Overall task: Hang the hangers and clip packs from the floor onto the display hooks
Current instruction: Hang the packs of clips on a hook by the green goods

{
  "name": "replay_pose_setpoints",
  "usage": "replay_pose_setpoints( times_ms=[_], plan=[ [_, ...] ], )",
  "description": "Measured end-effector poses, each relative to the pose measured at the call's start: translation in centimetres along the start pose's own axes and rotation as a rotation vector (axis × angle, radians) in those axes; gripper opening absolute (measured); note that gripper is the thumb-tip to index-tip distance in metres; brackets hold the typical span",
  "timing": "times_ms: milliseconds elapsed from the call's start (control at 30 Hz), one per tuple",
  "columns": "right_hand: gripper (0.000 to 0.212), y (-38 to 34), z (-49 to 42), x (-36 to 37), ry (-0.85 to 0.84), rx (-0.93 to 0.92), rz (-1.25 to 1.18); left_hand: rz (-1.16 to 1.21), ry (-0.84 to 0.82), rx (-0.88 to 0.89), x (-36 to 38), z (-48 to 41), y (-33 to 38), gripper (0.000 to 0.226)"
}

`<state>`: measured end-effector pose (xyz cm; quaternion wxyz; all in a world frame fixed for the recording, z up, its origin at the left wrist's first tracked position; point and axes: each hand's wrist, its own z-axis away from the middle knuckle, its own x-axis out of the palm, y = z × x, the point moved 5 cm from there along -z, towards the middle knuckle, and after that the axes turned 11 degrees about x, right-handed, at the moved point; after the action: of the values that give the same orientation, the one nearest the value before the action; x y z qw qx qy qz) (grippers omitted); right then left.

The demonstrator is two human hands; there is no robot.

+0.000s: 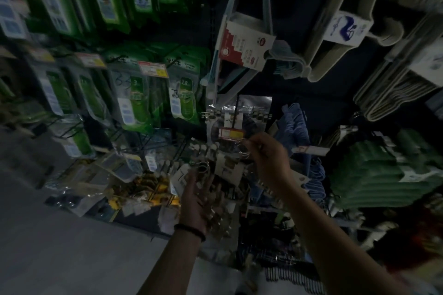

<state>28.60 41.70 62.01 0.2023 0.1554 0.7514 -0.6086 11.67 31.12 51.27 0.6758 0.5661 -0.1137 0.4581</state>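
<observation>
The aisle is dim, a shop wall crowded with hanging stock: green blister packs [184, 96] to the left, pale bundled hangers [335, 38] high on the right, a stack of green hangers [374, 182] lower right, and bare grey floor [60, 235] in the near left. Dark hangers [290, 276] lie on the floor near the bottom edge, not yet hung.

In the middle of the wall hangs a clear clip pack [239, 115] on a thin display hook [236, 109], with a red and yellow price tag [231, 133] in front of it. The right hand [268, 155] reaches up just below that tag, its grip pinched together on what looks like the top edge of another clear pack, though blur and gloom keep me from saying exactly what it pinches. The left hand [199, 201], a dark band [190, 231] at its wrist, is lower and nearer, fingers spread apart and cupped under a bunch of clip packs [223, 165]; it supports them rather than squeezing them.

The job looks like threading a pack's hole onto the hook. The risk, as I judge it, is missing that small hole in poor light, so the pack slides off the tip and drops. The loose bunch on the open left palm could also spill if that hand tilts while attention is on the hook.
</observation>
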Motion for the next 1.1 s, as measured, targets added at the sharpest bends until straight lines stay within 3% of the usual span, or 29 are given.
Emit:
replay_pose_setpoints(
  times_ms=[167,367,600,700,833,1000,1100],
  plan=[
    [0.019,1.4,-1.9,0.8,-0.059,0.073,-0.046,-0.033,-0.068,0.044,2.7,-2.0,0.4,0.055],
    [0.019,3.4,-3.7,0.7,-0.110,0.098,-0.073,-0.047,-0.020,0.080,3.4,-4.4,-0.8,0.073],
    [0.021,6.5,-1.9,2.1,-0.380,0.081,0.176,-0.052,0.015,0.122,4.1,-4.5,-0.7,0.036],
    [0.018,7.7,-1.6,2.9,-0.361,0.077,0.200,-0.078,0.026,0.096,3.1,-4.6,-0.8,0.046],
    [0.040,7.3,-1.1,3.4,-0.277,0.151,-0.022,-0.078,-0.015,0.057,2.2,-4.8,-0.8,0.057],
    [0.064,6.2,-1.9,3.5,-0.263,0.161,-0.179,-0.055,-0.105,0.024,2.2,-4.7,-0.1,0.048],
    [0.043,5.2,-3.0,2.8,-0.271,0.166,-0.138,0.022,-0.138,-0.057,2.2,-3.6,-0.8,0.051]
  ],
)
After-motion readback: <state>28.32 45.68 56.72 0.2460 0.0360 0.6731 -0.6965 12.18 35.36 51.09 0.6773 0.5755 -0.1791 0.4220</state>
